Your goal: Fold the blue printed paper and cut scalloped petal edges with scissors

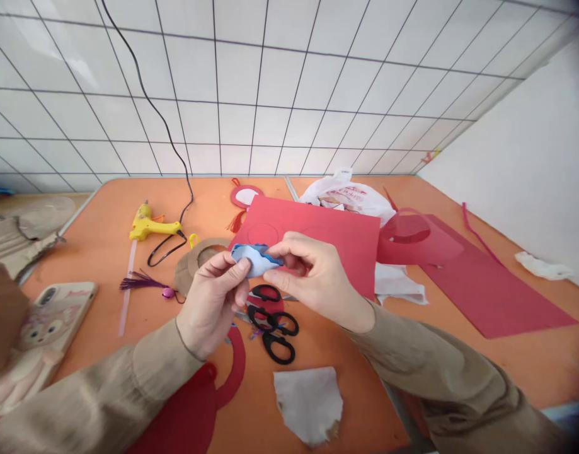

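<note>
- Head view: toward the near edge of an orange worktop (365, 384), a greyish-white cloth scrap (309, 403) lies right of a red rounded sheet (176, 416), both free of writing.
- Beyond them, black-handled scissors (273, 320) rest near the middle, below two bare hands at work.
- Held above the worktop's middle, a small curled blue piece (257, 261) shows a pale outer face and a darker, wavy upper rim.
- The left hand (216, 293) has its fingers clamped on the piece's left end, thumb in front; the right hand (320, 271) gathers its fingers about the other end, though whether they close on it is unclear.
- The step in hand appears to be shaping or folding the piece; the next move would seem to call for a steady left hold and a light touch on the right, since the material looks thin.
- Toward the left edge, a phone case (53, 334) carries a cartoon figure; no brand can be read.
- Near the far left corner sits a yellow glue gun (152, 224), its maker's name not visible.
- Along the far edge, a white plastic bag (320, 188) bears red print (358, 194), too blurred to decipher.
</note>
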Action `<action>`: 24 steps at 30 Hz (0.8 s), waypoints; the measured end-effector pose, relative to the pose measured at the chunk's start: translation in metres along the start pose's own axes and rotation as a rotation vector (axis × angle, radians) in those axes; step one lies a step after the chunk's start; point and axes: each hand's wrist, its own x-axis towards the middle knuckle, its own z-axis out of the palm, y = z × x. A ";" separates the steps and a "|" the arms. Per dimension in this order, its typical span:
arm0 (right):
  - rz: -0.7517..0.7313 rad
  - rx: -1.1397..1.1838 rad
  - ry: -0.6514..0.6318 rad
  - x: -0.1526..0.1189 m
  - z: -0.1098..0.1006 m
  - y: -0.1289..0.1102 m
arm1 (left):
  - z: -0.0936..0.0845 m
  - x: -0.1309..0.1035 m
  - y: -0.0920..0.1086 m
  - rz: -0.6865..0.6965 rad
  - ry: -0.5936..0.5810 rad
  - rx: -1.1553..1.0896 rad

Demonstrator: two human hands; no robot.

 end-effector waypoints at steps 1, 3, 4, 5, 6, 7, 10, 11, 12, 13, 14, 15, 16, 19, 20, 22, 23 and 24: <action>-0.010 -0.007 0.005 0.000 0.000 0.000 | 0.000 0.000 0.000 -0.003 0.001 0.000; -0.015 -0.023 0.010 0.000 0.001 0.000 | 0.001 0.000 -0.001 -0.008 0.001 -0.002; -0.011 -0.034 0.013 0.000 0.001 0.000 | 0.001 -0.001 -0.001 -0.009 -0.001 -0.003; -0.004 -0.042 0.016 -0.001 0.001 0.000 | 0.001 -0.001 -0.001 -0.009 -0.002 -0.003; 0.003 -0.045 0.019 -0.001 0.001 0.000 | 0.001 0.000 -0.001 -0.010 -0.003 -0.001; 0.011 -0.046 0.020 -0.001 0.001 0.000 | 0.001 0.000 -0.001 -0.010 -0.002 -0.001; 0.026 -0.041 0.011 -0.001 0.001 0.001 | 0.000 0.000 -0.001 -0.016 0.002 0.000; 0.031 -0.040 0.007 -0.002 0.000 0.001 | 0.000 0.000 -0.001 -0.019 0.001 0.001; 0.034 -0.040 0.003 -0.002 0.000 0.001 | 0.000 0.000 -0.001 -0.024 0.000 0.004; 0.038 -0.041 -0.001 -0.002 0.000 0.001 | -0.001 0.000 -0.001 -0.028 0.000 0.006; 0.040 -0.041 -0.005 -0.002 0.000 0.001 | -0.001 0.000 -0.001 -0.031 0.000 0.009; 0.043 -0.040 -0.008 -0.002 -0.001 0.002 | -0.001 0.000 -0.001 -0.033 0.001 0.011; 0.048 -0.036 -0.009 -0.001 -0.001 0.002 | -0.001 0.000 -0.001 -0.032 0.001 0.013; 0.074 -0.017 -0.020 -0.001 -0.002 0.002 | -0.001 0.000 -0.001 -0.024 0.005 0.017; 0.079 -0.016 -0.025 -0.001 -0.002 0.002 | -0.001 0.000 -0.001 -0.020 0.006 0.017; 0.071 -0.034 -0.034 -0.001 -0.002 0.002 | 0.000 0.000 0.000 -0.013 0.007 0.016; 0.059 -0.049 -0.037 -0.001 -0.002 0.002 | 0.000 0.001 0.000 -0.012 0.009 0.017; 0.042 -0.065 -0.037 -0.001 -0.002 0.003 | -0.001 0.001 0.000 -0.011 0.011 0.018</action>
